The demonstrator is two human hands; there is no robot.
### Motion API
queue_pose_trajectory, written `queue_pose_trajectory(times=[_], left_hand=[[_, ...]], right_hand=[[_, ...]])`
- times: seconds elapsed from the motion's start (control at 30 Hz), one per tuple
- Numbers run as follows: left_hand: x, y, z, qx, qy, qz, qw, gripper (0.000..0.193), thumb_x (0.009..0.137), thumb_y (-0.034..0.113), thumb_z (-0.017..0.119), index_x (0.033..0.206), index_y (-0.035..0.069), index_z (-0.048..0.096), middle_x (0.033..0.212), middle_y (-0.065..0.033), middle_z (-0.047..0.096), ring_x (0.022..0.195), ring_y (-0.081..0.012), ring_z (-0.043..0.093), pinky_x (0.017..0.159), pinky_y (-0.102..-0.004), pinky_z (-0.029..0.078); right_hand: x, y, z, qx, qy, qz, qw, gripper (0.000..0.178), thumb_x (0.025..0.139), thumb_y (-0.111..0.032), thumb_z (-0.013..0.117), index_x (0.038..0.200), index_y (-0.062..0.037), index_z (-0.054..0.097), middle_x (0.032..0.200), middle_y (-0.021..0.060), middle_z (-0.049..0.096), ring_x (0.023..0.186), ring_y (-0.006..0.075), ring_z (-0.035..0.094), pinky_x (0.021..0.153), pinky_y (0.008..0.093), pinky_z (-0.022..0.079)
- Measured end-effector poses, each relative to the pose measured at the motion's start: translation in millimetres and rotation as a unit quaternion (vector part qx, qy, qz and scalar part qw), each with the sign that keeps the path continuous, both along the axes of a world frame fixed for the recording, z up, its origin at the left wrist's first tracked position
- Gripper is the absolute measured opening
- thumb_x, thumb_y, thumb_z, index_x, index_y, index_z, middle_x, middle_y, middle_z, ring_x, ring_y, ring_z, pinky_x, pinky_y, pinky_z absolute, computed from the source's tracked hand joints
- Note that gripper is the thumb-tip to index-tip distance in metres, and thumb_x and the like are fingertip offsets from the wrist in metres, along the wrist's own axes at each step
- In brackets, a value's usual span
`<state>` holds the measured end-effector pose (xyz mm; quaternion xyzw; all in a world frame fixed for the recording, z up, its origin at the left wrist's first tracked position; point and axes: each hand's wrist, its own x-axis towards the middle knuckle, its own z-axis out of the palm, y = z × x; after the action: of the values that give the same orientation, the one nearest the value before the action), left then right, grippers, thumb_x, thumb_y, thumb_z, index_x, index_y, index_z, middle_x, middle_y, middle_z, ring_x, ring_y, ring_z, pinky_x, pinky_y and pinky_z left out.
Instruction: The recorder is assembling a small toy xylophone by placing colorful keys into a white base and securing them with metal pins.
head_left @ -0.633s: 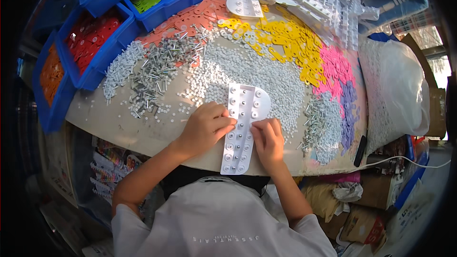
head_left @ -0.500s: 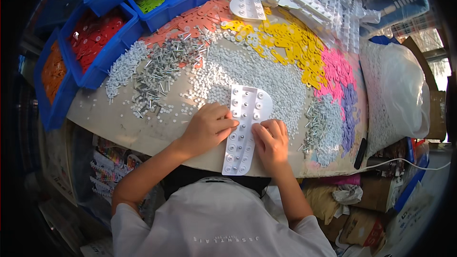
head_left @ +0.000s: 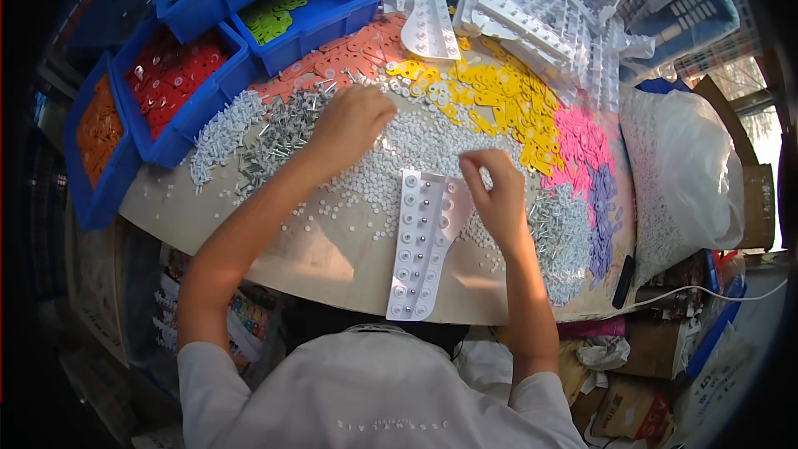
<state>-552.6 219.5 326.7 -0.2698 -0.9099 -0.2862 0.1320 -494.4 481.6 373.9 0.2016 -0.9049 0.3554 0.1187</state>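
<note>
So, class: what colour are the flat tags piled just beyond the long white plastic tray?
Yellow flat tags, clearest in the head view.

Bare desk [head_left: 332, 254] shows only at lower centre-left of the frame, beside the white tray [head_left: 420, 241]. Blue bins [head_left: 187, 108] wall the upper left, stacked white trays [head_left: 532, 17] the top. A full plastic bag [head_left: 682, 175] blocks the right.

A small assembly workshop.
Blue bins [head_left: 274, 0] of sorted parts, heaps of coloured tags [head_left: 499, 100] and screws [head_left: 283, 129] cover the worktable [head_left: 332, 258].
</note>
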Motion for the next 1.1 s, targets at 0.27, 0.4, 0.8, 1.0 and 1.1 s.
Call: queue_pose_trajectory(times=[0.27,0.4,0.8,1.0,1.1], left_hand=[[-96,9,-28,0.057,0.007,0.108,0.993,0.017,0.090,0.012,0.066,0.103,0.006,0.073,0.103,-0.0129,0.066,0.099,-0.0315,0.065,0.082,-0.0418,0.053],[-109,9,-39,0.021,0.010,0.087,0.996,0.014,0.088,0.011,0.066,0.100,0.007,0.073,0.098,-0.0120,0.065,0.096,-0.0306,0.065,0.079,-0.0421,0.053],[-83,3,-35,0.035,-0.005,0.073,0.997,0.004,0.079,0.009,0.067,0.078,0.005,0.068,0.084,-0.0131,0.067,0.086,-0.0332,0.066,0.074,-0.0452,0.051],[-53,2,-12,0.152,-0.141,0.072,0.976,0.006,0.082,0.009,0.069,0.082,0.002,0.069,0.087,-0.0116,0.071,0.082,-0.0265,0.068,0.075,-0.0389,0.052],[-32,-1,7,0.224,-0.189,0.062,0.954,0.007,0.086,0.010,0.069,0.088,0.003,0.070,0.087,-0.0088,0.071,0.077,-0.0194,0.065,0.074,-0.0330,0.051]], right_hand=[[-121,-16,-51,0.050,-0.002,-0.016,0.999,0.014,0.089,-0.011,0.067,0.100,-0.0025,0.069,0.096,0.0157,0.069,0.093,0.0342,0.065,0.084,0.0428,0.052],[-143,-23,-62,0.114,0.005,-0.070,0.991,0.015,0.085,-0.010,0.068,0.098,-0.0023,0.069,0.096,0.0176,0.070,0.089,0.0336,0.068,0.082,0.0418,0.053],[-127,-22,-57,0.086,-0.049,-0.015,0.995,0.012,0.085,-0.007,0.068,0.095,-0.0023,0.064,0.093,0.0165,0.067,0.093,0.0351,0.064,0.081,0.0446,0.052],[-114,-18,-56,0.039,-0.041,-0.023,0.998,0.012,0.085,-0.004,0.068,0.094,0.0007,0.061,0.093,0.0174,0.068,0.090,0.0361,0.065,0.080,0.0436,0.052],[-98,-10,-52,-0.028,-0.010,-0.030,0.999,0.010,0.086,-0.002,0.067,0.094,0.0015,0.062,0.092,0.0166,0.068,0.087,0.0335,0.066,0.080,0.0414,0.052]])
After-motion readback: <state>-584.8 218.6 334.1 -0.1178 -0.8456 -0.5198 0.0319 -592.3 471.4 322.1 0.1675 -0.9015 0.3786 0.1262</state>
